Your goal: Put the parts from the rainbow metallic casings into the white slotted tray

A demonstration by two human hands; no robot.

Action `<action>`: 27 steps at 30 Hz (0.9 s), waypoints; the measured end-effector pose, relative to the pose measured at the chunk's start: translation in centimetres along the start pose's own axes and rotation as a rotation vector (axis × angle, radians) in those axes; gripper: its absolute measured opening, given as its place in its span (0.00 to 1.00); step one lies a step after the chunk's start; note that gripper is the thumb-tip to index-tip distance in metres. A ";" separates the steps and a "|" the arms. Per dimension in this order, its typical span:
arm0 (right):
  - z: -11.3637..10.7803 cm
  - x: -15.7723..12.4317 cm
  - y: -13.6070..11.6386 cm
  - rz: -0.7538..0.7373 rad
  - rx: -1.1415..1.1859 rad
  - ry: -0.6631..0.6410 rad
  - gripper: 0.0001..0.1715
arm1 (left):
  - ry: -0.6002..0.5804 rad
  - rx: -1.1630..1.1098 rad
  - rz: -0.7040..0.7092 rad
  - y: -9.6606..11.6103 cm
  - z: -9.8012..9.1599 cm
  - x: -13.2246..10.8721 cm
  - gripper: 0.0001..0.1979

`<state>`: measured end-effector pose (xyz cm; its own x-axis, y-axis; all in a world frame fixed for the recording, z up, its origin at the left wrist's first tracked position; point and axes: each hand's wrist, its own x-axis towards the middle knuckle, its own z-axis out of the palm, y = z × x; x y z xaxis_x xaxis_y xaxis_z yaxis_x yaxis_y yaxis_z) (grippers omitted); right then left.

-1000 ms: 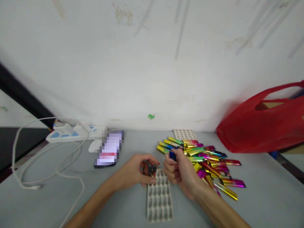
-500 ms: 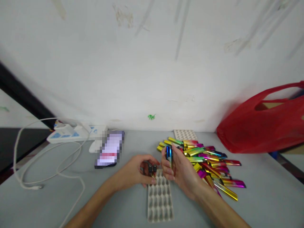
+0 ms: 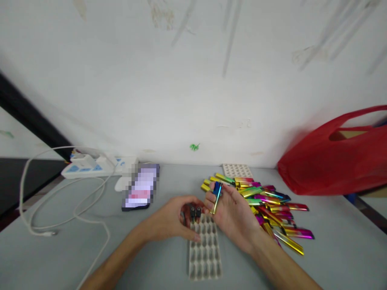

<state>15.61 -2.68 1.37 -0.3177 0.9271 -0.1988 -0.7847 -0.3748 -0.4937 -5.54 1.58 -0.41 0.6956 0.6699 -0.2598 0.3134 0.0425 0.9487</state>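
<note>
My right hand (image 3: 234, 213) is turned palm up, its fingers curled around a shiny blue and gold lighter (image 3: 216, 197) that lies tilted. Just left of it, my left hand (image 3: 178, 217) arches over the far left corner of a pale tray (image 3: 204, 253) with rows of small cells. Its thumb stretches along the tray, apart from the curved fingers. Between them, two black-topped pieces (image 3: 195, 214) stand upright at the tray's far end; their lower parts are hidden. Behind my right hand lies a loose pile of metallic lighters (image 3: 272, 207) in gold, pink, green and red.
A second pale tray (image 3: 237, 170) lies by the wall behind the pile. At right stands a red bag (image 3: 329, 161). On the left are a phone (image 3: 142, 187), a power strip (image 3: 90, 167) and a looped white cable (image 3: 78, 215).
The lighter in my right hand has tipped from nearly upright to a slant, showing its gold lower end. My right palm has turned further up. My left hand stays by the tray.
</note>
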 end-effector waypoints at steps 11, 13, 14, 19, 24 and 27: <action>0.2 0.0 0.3 -0.083 -0.110 0.012 0.11 | 0.001 0.046 0.008 -0.4 0.1 0.1 0.34; 0.2 0.0 0.9 -0.155 -0.156 0.019 0.12 | -0.002 0.053 0.020 -0.4 0.1 0.0 0.33; 0.2 0.0 1.2 -0.188 -0.170 0.021 0.13 | 0.002 0.053 0.031 -0.4 0.1 0.0 0.33; -0.1 0.1 2.8 -0.276 -0.229 0.022 0.09 | 0.029 -0.006 0.057 -0.6 0.2 0.1 0.40; -0.1 -0.1 3.3 -0.345 -0.341 0.031 0.08 | 0.058 0.016 0.018 -0.8 0.2 0.2 0.47; -0.3 -0.1 3.4 -0.385 -0.409 -0.004 0.08 | 0.033 0.021 0.032 -0.7 0.1 0.2 0.45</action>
<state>13.17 -4.06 -0.50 -0.0516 0.9966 0.0640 -0.5747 0.0228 -0.8181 -5.52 1.63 -1.15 0.6842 0.6945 -0.2226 0.3045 0.0053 0.9525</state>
